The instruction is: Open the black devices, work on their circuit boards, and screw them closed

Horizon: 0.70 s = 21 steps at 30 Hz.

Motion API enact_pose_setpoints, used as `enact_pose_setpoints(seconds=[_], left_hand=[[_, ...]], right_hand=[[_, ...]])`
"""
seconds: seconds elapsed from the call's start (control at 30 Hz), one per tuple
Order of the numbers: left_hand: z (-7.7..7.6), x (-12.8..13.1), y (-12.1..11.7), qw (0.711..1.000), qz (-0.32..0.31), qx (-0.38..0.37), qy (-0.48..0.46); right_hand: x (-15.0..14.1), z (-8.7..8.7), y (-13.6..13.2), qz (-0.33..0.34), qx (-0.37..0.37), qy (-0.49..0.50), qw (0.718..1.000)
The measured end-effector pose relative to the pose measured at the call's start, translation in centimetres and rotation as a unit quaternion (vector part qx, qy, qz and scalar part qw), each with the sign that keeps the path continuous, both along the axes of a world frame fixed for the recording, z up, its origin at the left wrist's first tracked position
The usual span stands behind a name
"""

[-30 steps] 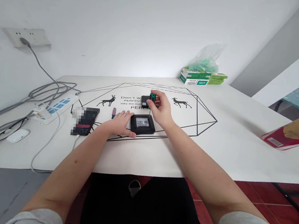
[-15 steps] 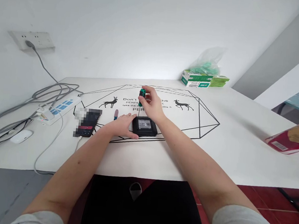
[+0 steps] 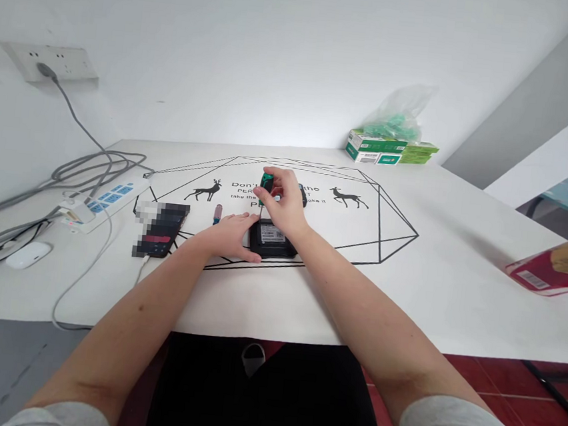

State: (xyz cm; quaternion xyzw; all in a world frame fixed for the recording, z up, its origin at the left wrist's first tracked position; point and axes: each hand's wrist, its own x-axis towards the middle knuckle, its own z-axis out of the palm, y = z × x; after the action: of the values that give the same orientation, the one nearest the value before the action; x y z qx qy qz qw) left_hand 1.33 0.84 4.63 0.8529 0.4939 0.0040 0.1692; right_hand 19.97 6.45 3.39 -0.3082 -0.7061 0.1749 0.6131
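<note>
A black square device (image 3: 272, 237) with a white label on its recessed face lies on the printed table mat. My left hand (image 3: 231, 237) grips its left side, thumb at the near corner and fingers by the far one. In my right hand (image 3: 287, 206) is a screwdriver (image 3: 267, 182) with a green and black handle, held nearly upright. Its shaft runs down to the device's far left corner; the tip is too small to make out. Beyond the right hand, a dark object (image 3: 304, 195) is partly hidden. A second screwdriver (image 3: 218, 213) with a clear reddish handle lies behind my left hand.
Left of my hands are a phone (image 3: 166, 230) on a cable, a white power strip (image 3: 108, 206), glasses (image 3: 1, 253) and a white earbud case (image 3: 29, 255). Green and white boxes (image 3: 375, 148) stand at the back right. A red and yellow package (image 3: 555, 266) sits far right.
My right hand has rolled slightly, tilting the screwdriver handle a little leftward, and the dark object beyond it has come into sight. The left hand keeps its grip. The view has shifted slightly.
</note>
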Motion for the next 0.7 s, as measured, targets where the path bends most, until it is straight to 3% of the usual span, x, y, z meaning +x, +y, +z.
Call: enact_pose_setpoints(seconds=[0.17, 0.4, 0.57, 0.7], left_hand=[[0.11, -0.10, 0.15, 1.000, -0.001, -0.013, -0.002], [0.33, -0.06, 0.05, 1.000, 0.003, -0.004, 0.019], [0.02, -0.21, 0.29, 1.000, 0.003, -0.012, 0.019], [-0.01, -0.26, 0.46, 1.000, -0.001, -0.013, 0.011]], right_hand=[[0.45, 0.19, -0.08, 0.046, -0.021, 0.006, 0.999], [0.29, 0.35, -0.21, -0.015, 0.011, 0.001, 1.000], [0.77, 0.42, 0.27, 0.066, -0.018, 0.039, 0.997], [0.12, 0.51, 0.65, 0.088, -0.070, 0.076, 0.991]])
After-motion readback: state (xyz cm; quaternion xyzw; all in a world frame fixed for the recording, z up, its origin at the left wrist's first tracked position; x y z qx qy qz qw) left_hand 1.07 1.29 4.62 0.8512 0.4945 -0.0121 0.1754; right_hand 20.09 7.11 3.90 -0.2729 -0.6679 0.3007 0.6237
